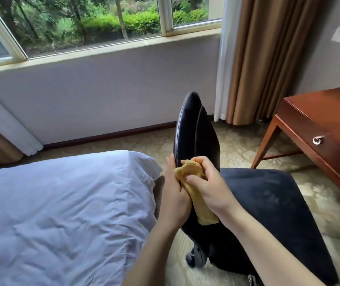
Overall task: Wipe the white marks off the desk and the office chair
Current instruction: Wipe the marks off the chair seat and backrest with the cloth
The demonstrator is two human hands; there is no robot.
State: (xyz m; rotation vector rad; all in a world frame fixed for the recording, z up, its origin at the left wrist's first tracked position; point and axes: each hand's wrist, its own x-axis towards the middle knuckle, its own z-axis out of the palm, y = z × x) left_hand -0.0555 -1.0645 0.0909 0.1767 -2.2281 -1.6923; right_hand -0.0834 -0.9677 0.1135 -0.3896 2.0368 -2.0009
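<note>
Nearest to us, two bare forearms reach in from the lower edge and meet at the backrest of the office chair [194,129], which stands tilted just ahead. The right hand [208,182] has its fingers curled round a bunched yellow cloth [189,172] and presses it against the backrest's near edge; a loose tail of the cloth hangs down below the wrist. The left hand [173,193] clasps that same edge from the other side, one digit lying straight up along the seam, and touches the cloth.

The backrest is smooth black leather, narrow and rounded at the top, with a stitched seam. The seat to the right is dark, matte and softer-looking, with faint pale smudges [268,196] on it. Below, we see a black caster [196,258].

To the left lies a bed [61,203] under a creased white cover. Beyond the chair, on patterned beige carpet [237,141], stands the desk [309,112], glossy reddish wood with a metal ring pull [316,140]. Further back hang brown curtains [258,58] beside a window [82,23] onto greenery.
</note>
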